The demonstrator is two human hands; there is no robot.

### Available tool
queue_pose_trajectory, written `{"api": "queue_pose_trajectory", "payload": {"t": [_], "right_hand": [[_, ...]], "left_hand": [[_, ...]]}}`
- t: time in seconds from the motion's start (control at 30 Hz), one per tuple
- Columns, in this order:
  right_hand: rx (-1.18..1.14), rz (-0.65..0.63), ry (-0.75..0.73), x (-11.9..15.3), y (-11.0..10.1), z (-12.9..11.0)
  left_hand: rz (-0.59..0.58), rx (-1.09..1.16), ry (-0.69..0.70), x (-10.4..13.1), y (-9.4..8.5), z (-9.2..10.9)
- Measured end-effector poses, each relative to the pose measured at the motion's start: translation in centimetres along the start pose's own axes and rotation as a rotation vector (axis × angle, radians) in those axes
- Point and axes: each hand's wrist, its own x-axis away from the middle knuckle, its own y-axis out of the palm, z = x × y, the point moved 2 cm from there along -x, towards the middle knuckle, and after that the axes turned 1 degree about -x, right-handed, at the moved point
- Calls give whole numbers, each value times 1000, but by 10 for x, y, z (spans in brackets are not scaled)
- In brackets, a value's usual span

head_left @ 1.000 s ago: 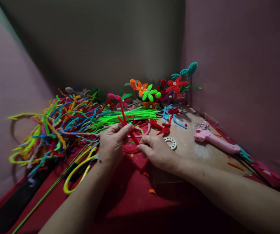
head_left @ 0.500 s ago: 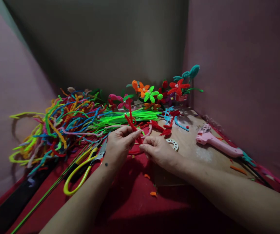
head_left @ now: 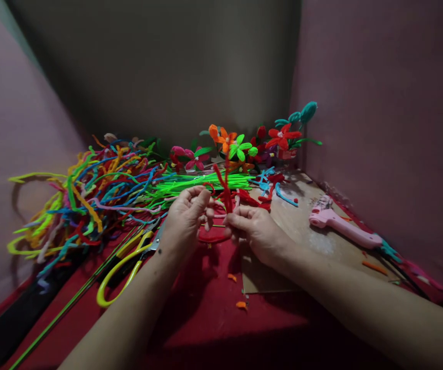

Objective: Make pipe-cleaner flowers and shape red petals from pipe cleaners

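Pinched upright in my right hand (head_left: 253,226) is a red pipe cleaner (head_left: 226,192), bent into strands that fork at the top. My left hand (head_left: 189,216) is just left of it, with its fingers loosely curled and apart, and I see nothing in them. Below and behind the hands, a curved red pipe cleaner (head_left: 214,239) lies on the red cloth. Scissors with yellow handles (head_left: 109,280) lie beside my left wrist, their blades partly hidden by the hand.
A tangled heap of coloured pipe cleaners (head_left: 86,200) lies at the left, beside a bundle of green ones (head_left: 214,181). Pipe cleaner flowers (head_left: 239,148) stand at the back. A pink glue gun (head_left: 345,228) rests on a brown board (head_left: 302,257) at the right.
My left hand has let go of the red pipe cleaner and opened its fingers. The pipe cleaner now stands more to the right, in my right hand alone.
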Motion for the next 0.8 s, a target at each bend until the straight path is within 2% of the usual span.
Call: {"api": "queue_pose_trajectory", "payload": {"t": [0.1,0.2,0.33,0.47,0.57,0.63,0.8], "right_hand": [[-258,75,-70,-6,-6,-3],[-409,99,-90,-9,-7,-1],[-479,34,-65,-10,-4,5],[-494,-46,-45,-12,-3,11],[-523,-34,-47,-13,-4,11],[-528,-16,-30,-13,-4,9],[-541,37,-16,-11,-3,4]], "left_hand": [[-124,-106,-134,5,3,-5],[-251,-216,-216,12,10,-10],[-263,-225,-217,15,12,-14],[-292,-104,-327,13,9,-19],[-325,40,-404,10,7,-23],[-351,85,-401,9,7,-23],[-326,-9,-333,12,10,-21]]}}
